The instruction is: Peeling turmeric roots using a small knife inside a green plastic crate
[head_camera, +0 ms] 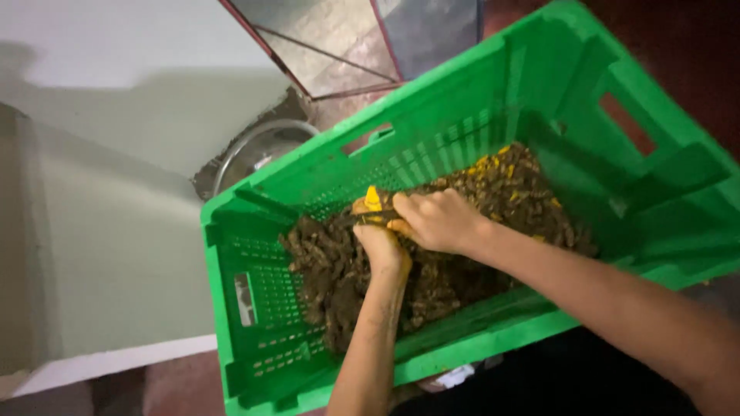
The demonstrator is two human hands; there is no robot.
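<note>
A green plastic crate (254, 308) holds a heap of muddy brown turmeric roots (339, 277), some cut open and showing bright yellow (493, 166). My left hand (381, 246) reaches in from below and grips a root piece with a yellow cut face (371, 199). My right hand (439, 219) comes from the right, closed over the same spot, fingers stained yellow. Whether it holds a blade is hidden by the fingers.
A round metal bowl (254, 154) sits on the ground just beyond the crate's far left corner. A pale wall and a ledge (116, 231) fill the left side. A dark-framed door or panel (331, 46) stands at the top.
</note>
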